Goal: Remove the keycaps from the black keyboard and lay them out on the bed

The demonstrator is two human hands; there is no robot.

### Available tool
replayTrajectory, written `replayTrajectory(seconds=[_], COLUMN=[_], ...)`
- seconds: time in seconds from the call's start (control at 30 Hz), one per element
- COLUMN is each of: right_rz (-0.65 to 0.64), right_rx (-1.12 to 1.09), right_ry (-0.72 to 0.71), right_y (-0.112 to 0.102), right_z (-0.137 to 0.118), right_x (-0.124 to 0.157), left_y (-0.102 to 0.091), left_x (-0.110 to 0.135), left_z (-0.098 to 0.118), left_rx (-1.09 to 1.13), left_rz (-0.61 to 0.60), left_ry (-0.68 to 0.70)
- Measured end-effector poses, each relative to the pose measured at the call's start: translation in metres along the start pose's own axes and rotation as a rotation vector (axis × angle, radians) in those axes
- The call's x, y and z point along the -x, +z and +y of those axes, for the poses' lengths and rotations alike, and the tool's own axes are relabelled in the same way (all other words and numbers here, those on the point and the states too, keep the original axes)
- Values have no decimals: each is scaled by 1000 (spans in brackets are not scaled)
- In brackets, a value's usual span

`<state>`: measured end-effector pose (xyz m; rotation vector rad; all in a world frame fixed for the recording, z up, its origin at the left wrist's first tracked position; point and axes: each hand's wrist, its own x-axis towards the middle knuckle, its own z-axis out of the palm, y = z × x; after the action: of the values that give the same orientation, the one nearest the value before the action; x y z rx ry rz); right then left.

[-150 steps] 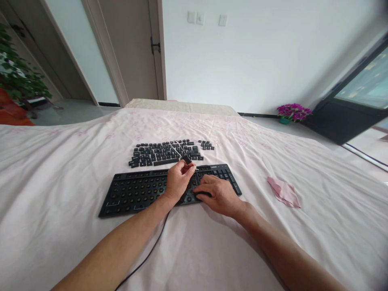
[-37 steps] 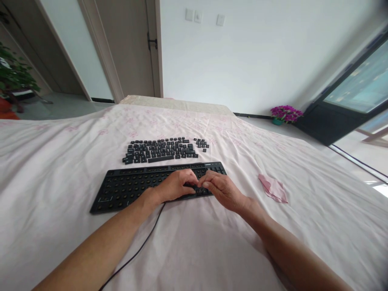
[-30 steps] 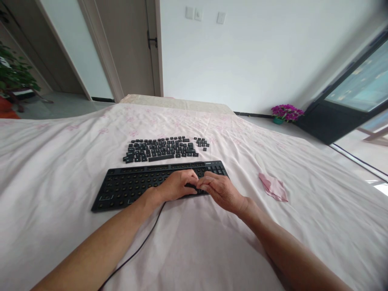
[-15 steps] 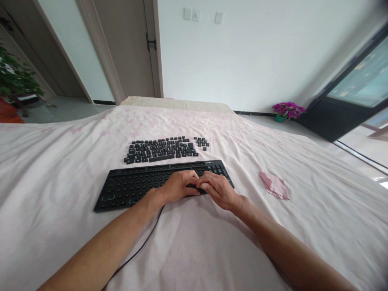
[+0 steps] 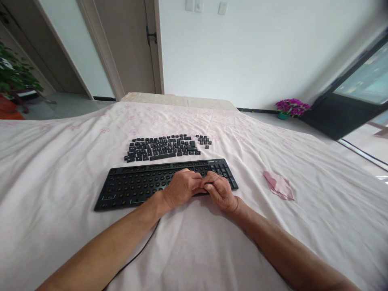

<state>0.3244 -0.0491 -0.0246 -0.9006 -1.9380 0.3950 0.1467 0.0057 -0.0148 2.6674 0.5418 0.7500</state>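
Observation:
A black keyboard (image 5: 133, 184) lies on the cloth-covered surface, bare of keycaps over its left and middle parts. Keycaps still sit on its number pad at the right end. My left hand (image 5: 183, 186) is closed over the lower right part of the keyboard, its fingertips meeting those of my right hand (image 5: 220, 190). The right hand is closed too, thumb against forefinger. Something small and dark shows at the joined fingertips, too hidden to name. Behind the keyboard, loose black keycaps (image 5: 163, 146) lie in rows, with a long space bar (image 5: 163, 157) in front.
A folded pink cloth (image 5: 279, 186) lies to the right. The keyboard's cable (image 5: 142, 247) runs toward me under my left forearm. A pale flowered tablecloth (image 5: 194, 242) covers the surface in folds. Beyond stand purple flowers (image 5: 291, 108) and a leafy plant (image 5: 18, 74).
My left hand has closed its fingers further and moved slightly right against the right hand. The whole view has shifted a little; the loose keycaps look unchanged.

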Motion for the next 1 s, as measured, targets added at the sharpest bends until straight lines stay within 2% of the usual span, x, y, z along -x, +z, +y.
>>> replayTrajectory(seconds=[0.1, 0.23, 0.3, 0.4, 0.5, 0.6, 0.67, 0.87, 1.0], right_rz=[3, 131, 150, 119, 91, 78, 51, -68, -155], right_rx=[34, 18, 14, 1, -6, 71, 158, 309, 382], right_ry=[-15, -10, 27, 126, 247, 346, 355, 369, 338], right_y=[0, 0, 1, -1, -4, -7, -7, -7, -2], right_z=[-5, -13, -14, -13, -12, -13, -14, -18, -22], right_x=[0, -7, -10, -14, -13, -14, -16, -19, -21], left_y=[1, 0, -1, -3, -4, -3, -1, -3, -6], left_x=[2, 1, 0, -1, -2, -2, -2, -3, -2], left_z=[3, 8, 8, 5, 0, -5, -7, -9, -11], left_rx=[1, 21, 44, 117, 261, 381, 392, 294, 355], left_rz=[24, 64, 76, 96, 170, 258, 308, 440, 493], left_ry=[10, -29, -75, -183, -326, -453, -514, -524, -556])
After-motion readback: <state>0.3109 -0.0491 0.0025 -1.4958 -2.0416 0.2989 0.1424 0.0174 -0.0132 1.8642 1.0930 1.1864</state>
